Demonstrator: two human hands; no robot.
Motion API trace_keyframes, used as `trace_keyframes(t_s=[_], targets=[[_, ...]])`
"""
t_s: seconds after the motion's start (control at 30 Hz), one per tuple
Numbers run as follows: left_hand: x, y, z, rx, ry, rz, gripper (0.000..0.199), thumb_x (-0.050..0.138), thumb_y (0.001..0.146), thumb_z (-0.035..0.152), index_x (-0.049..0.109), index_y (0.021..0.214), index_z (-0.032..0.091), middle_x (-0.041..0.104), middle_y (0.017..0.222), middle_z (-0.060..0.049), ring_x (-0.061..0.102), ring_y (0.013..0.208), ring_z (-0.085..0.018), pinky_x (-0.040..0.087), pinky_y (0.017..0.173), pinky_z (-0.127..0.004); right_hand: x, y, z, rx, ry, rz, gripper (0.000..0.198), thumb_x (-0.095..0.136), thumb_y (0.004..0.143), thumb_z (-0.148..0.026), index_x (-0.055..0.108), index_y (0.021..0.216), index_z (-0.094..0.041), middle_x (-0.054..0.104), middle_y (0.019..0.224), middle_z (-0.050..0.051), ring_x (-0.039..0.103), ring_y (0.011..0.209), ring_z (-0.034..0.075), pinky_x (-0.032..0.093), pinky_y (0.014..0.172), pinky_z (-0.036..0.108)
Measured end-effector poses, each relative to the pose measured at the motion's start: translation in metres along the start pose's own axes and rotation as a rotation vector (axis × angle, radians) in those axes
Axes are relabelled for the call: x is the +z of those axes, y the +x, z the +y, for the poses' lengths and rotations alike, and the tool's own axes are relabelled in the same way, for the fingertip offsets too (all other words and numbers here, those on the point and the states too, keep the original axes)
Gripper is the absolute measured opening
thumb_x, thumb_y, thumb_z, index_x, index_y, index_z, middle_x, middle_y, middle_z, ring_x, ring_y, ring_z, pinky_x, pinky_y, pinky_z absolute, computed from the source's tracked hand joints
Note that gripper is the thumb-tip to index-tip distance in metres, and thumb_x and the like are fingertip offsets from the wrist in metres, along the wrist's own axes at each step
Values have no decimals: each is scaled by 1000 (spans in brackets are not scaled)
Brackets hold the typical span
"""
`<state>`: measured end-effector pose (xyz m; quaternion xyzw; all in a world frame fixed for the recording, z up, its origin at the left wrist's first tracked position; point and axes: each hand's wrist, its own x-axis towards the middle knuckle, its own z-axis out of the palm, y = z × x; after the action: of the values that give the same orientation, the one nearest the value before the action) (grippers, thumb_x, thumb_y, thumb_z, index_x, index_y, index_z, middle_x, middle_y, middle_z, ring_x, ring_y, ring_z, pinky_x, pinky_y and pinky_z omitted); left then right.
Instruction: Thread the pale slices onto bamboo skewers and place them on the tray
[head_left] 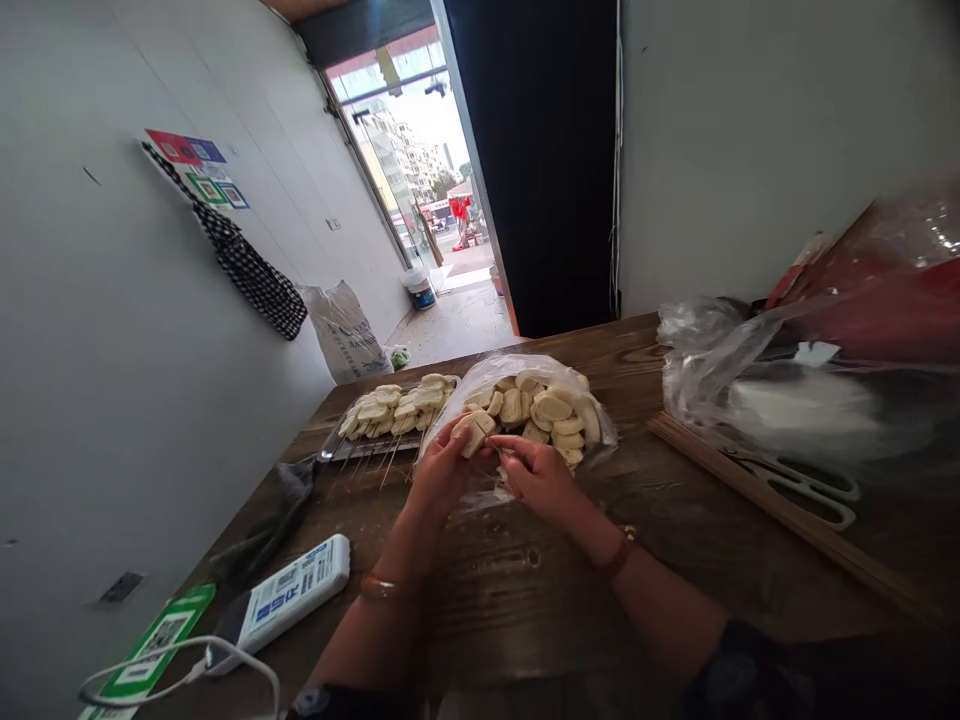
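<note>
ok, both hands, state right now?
Left hand: closed, holding a pale food slice.
Right hand: closed in a pinch, apparently on a thin stick beside that slice.

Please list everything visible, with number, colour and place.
Table: 1, brown, below
Bag: 1, clear, centre
Tray: 1, silver, left of bag
Slices: many, cream, bag and tray
Sticks: many, brown, right, tray
Scissors: 1, pale handles, right
Wrap: some, clear, right
Device: 1, white, near left
Cable: 1, white, at device
Card: 1, green, by device
Cloth: 1, black and white, wall
Stickers: several, coloured, wall
Sack: 1, whitish, behind tray
Bucket: 1, white and blue, by doorway
Panel: 1, black, beside doorway
Bracelets: 2, reddish, wrists
Left hand: 1, holding slice
Right hand: 1, beside it
</note>
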<state>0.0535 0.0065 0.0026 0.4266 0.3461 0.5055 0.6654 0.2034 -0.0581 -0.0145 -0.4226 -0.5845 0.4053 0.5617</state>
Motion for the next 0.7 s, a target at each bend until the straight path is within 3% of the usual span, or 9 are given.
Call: trace_keyframes(t_s=[0.3,0.7], targets=[[-13,-7,-4,-14,-110,68,53,87,60,27,62,105,17,71,92,-5,70,72,-19,59,64,-31,3,-8,0,18,-236,-47,40,48,85,-26,72,114,-14,55,54,-3,40,46,9,35,47,21],[-15,-11,0,-43,-216,98,46,84,63,25,66,103,13,72,89,-5,64,63,-11,49,51,-19,4,-16,0,1,-432,-121,44,47,87,-29,69,121,-13,49,45,-4,43,42,11,37,44,21]])
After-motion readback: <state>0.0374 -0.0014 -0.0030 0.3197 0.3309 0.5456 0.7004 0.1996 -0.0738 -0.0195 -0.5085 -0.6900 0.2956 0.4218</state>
